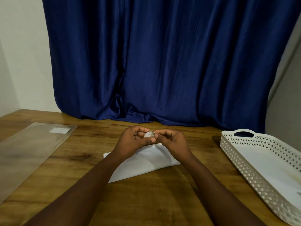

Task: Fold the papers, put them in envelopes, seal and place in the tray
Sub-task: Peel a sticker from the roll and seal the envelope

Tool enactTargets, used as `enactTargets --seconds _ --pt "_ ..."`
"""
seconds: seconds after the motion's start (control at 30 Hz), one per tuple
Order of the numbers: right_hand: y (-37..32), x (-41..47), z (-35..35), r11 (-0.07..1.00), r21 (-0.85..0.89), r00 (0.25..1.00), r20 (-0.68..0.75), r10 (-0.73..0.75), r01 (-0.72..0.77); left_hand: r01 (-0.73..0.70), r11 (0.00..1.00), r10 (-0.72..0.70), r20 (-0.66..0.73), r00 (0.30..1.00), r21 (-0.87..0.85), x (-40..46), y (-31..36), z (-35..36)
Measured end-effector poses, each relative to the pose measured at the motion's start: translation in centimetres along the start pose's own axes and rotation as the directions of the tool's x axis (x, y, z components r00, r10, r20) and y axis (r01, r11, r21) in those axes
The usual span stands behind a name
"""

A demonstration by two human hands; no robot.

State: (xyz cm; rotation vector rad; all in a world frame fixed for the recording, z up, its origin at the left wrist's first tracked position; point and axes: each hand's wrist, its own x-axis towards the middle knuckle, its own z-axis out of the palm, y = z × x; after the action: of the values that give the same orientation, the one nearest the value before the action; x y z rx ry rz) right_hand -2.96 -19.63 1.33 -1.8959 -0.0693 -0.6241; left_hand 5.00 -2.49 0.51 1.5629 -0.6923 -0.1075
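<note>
Left hand: left hand (136, 138) curls around a small roll of tape (149, 134), thumb under it, steadying it above the envelope.
Right hand: right hand (169, 139) pinches at the roll's edge with fingertips closed, probably picking for the loose end.
Envelope: white envelope (143, 163) lies flat on the table (162, 201) right below both hands, likely awaiting sealing.
Tray: white perforated tray (244, 162) sits well apart at the right, path unobstructed.
Other things: clear plastic sleeve (29, 149) at left; blue curtain (162, 62) behind.
</note>
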Motion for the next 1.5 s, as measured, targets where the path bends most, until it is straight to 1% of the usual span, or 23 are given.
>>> enactTargets --seconds 0.17,0.4,0.6,0.77,0.9,0.97,1.03,1.07,1.13,1.2,1.27,1.33,1.43,1.5 --pt "-0.4 0.1 -0.2 0.999 0.011 0.999 -0.016 0.044 -0.044 0.007 1.0 -0.007 0.0 1.0 -0.019 0.1 -0.1 0.0" --pt "-0.7 -0.1 -0.3 0.998 0.036 0.997 -0.043 0.056 -0.055 0.007 0.999 -0.003 0.118 0.993 -0.033 -0.1 0.1 0.0" --pt "-0.5 0.0 -0.3 0.996 0.052 0.997 -0.039 0.069 -0.067 0.018 0.998 -0.01 0.152 0.988 -0.053 0.0 -0.2 -0.3" --pt "-0.6 0.0 -0.3 0.997 0.051 0.996 -0.059 0.065 -0.062 0.006 1.0 -0.005 0.111 0.994 -0.006 0.3 -0.1 -0.4" --pt "-0.7 0.1 -0.5 0.993 0.097 0.993 -0.085 0.079 -0.071 0.023 1.0 -0.024 0.061 0.998 0.006 0.5 -0.6 -1.2" --pt "-0.8 0.1 -0.6 0.991 0.109 0.991 -0.093 0.091 -0.081 0.025 0.998 -0.027 0.043 0.999 0.055 0.7 -0.8 -1.7" --pt "-0.8 0.1 -0.7 0.99 0.107 0.99 -0.09 0.104 -0.094 0.028 0.983 -0.028 -0.006 1.0 0.18 1.0 -1.0 -2.6" --pt "-0.8 0.0 -0.7 0.989 0.106 0.99 -0.087 0.113 -0.103 0.029 0.957 -0.013 -0.056 0.998 0.29 1.2 -1.3 -3.3" --pt "-0.8 0.0 -0.8 0.986 0.109 0.988 -0.079 0.132 -0.123 0.051 0.858 0.034 -0.155 0.987 0.512 1.6 -2.0 -5.2" --pt "-0.8 0.0 -0.8 0.984 0.109 0.986 -0.069 0.149 -0.141 0.113 0.765 0.049 -0.233 0.971 0.634 1.8 -2.7 -7.2" --pt "-0.8 0.0 -0.6 0.982 0.107 0.985 -0.059 0.165 -0.158 0.213 0.685 0.019 -0.309 0.951 0.697 1.8 -3.3 -8.7" --pt "-0.8 0.0 -0.7 0.98 0.096 0.982 -0.047 0.181 -0.176 0.29 0.618 -0.037 -0.342 0.939 0.731 1.9 -4.1 -9.5" --pt "-0.9 0.2 -1.2 0.98 0.085 0.982 -0.031 0.184 -0.18 0.318 0.565 -0.093 -0.324 0.942 0.762 1.9 -4.9 -9.3" --pt "-1.0 0.4 -1.9 0.978 0.098 0.98 -0.058 0.19 -0.183 0.34 0.497 -0.13 -0.319 0.939 0.798 1.8 -4.8 -9.0"
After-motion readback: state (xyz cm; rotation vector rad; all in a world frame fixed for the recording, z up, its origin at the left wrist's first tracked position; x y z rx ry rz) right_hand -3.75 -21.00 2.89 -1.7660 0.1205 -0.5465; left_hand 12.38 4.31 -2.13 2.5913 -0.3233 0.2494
